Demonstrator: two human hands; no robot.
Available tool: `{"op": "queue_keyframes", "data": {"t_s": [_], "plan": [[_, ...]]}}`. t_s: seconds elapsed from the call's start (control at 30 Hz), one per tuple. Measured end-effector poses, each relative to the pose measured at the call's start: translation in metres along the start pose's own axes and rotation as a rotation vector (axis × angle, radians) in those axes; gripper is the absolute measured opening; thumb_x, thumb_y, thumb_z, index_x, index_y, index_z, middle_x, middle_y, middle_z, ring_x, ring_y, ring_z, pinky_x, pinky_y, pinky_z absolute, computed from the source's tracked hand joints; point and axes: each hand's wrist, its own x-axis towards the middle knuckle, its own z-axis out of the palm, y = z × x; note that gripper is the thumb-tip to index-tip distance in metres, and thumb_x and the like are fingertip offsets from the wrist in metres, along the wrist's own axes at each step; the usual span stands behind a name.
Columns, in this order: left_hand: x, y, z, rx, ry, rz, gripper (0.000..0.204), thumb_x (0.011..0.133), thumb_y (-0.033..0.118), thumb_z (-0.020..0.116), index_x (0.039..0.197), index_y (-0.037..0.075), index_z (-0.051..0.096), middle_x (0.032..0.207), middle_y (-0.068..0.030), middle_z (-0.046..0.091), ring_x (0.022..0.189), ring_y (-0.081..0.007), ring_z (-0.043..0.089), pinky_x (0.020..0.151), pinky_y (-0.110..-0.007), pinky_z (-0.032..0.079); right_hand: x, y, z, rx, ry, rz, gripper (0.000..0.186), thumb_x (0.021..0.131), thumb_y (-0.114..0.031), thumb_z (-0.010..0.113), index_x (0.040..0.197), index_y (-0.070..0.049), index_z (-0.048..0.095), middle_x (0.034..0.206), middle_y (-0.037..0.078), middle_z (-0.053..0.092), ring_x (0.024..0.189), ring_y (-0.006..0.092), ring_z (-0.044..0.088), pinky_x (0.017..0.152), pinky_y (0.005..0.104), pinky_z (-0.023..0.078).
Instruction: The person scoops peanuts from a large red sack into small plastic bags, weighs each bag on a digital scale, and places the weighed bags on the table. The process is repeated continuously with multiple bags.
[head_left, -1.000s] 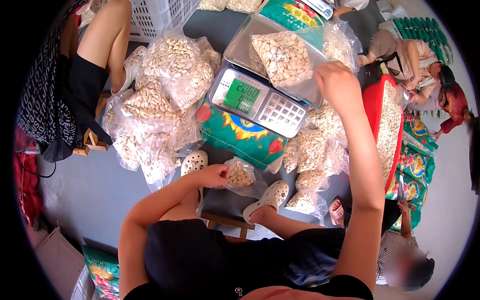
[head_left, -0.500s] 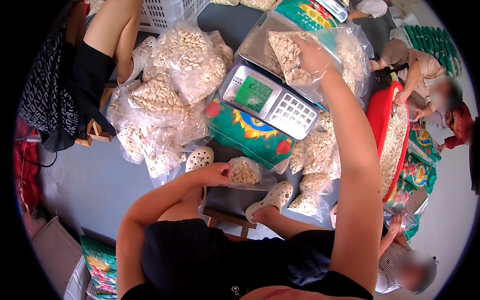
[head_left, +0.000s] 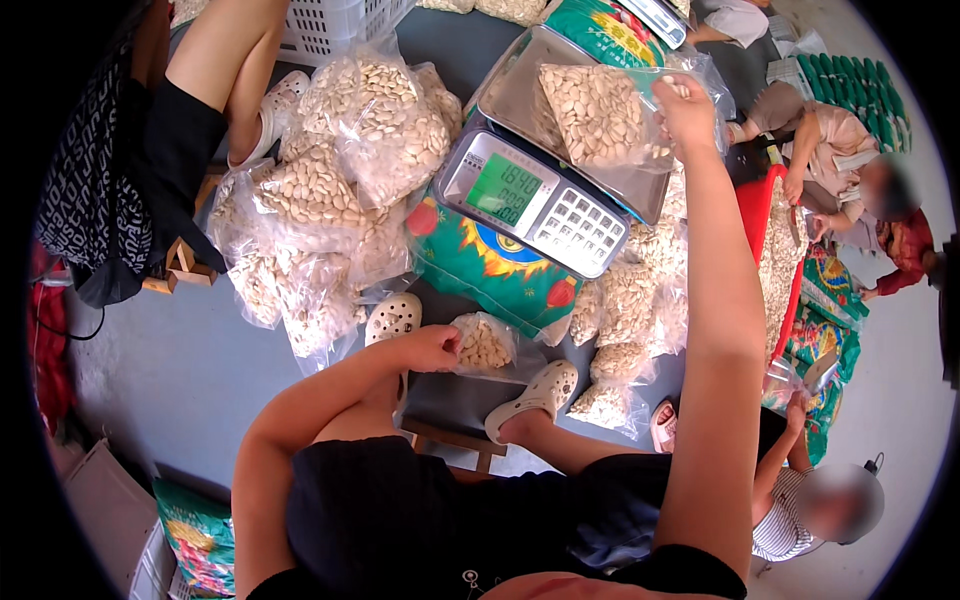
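Observation:
A clear plastic bag of pale, flat pumpkin seeds (head_left: 595,115) lies on the metal pan (head_left: 508,95) of a digital scale (head_left: 535,200) with a lit green display. My right hand (head_left: 688,112) is at that bag's mouth, fingers curled around a few seeds that show at its fingertips. Between my feet sits a smaller clear bag (head_left: 486,345), part filled with seeds. At its left edge my left hand (head_left: 436,348) is closed; its fingertips pinch the plastic there, partly hidden.
Filled clear bags (head_left: 375,130) pile up left of the scale; more bags (head_left: 625,300) lie right of it. A green printed sack (head_left: 490,270) lies under the scale. Beyond are a red tub (head_left: 755,205) of seeds, a white crate (head_left: 335,30) and several people at work.
My right hand has drawn back out of the bag on the scale, up and to the right, with seeds in its fingers. The display reading has changed. My left hand stays put.

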Motion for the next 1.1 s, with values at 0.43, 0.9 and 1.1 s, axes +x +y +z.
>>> {"op": "queue_keyframes", "data": {"t_s": [0.43,0.9,1.1], "plan": [[-0.002,0.008,0.001,0.045,-0.056,-0.071,0.013,0.079,0.011,0.057,0.087,0.005,0.049,0.075,-0.0048,0.058,0.066,-0.0117,0.055,0.053,-0.026,0.042,-0.117,-0.015,-0.048,0.687,-0.227,-0.047,0.008,0.086,-0.008,0.054,0.092,-0.009,0.050,0.079,0.009,0.057,0.047,0.0120,0.050,0.030,0.0208,0.032],[0.005,0.006,0.003,-0.157,-0.077,-0.094,0.012,0.078,0.007,0.056,0.080,0.006,0.044,0.069,-0.0061,0.056,0.051,-0.0094,0.048,0.047,-0.024,0.038,-0.337,0.215,0.124,-0.412,-0.700,-0.361,0.032,0.075,-0.026,0.065,0.103,-0.012,0.060,0.094,0.014,0.058,0.090,0.0318,0.058,0.073,0.0417,0.047],[0.004,-0.001,0.003,-0.147,-0.059,-0.084,0.013,0.077,0.011,0.058,0.080,0.007,0.046,0.064,-0.0030,0.053,0.051,-0.0097,0.047,0.044,-0.024,0.036,-0.320,0.172,0.084,-0.620,-0.959,-0.378,0.028,0.079,-0.032,0.061,0.097,-0.011,0.064,0.097,0.015,0.061,0.090,0.0317,0.060,0.077,0.0377,0.049]]}}
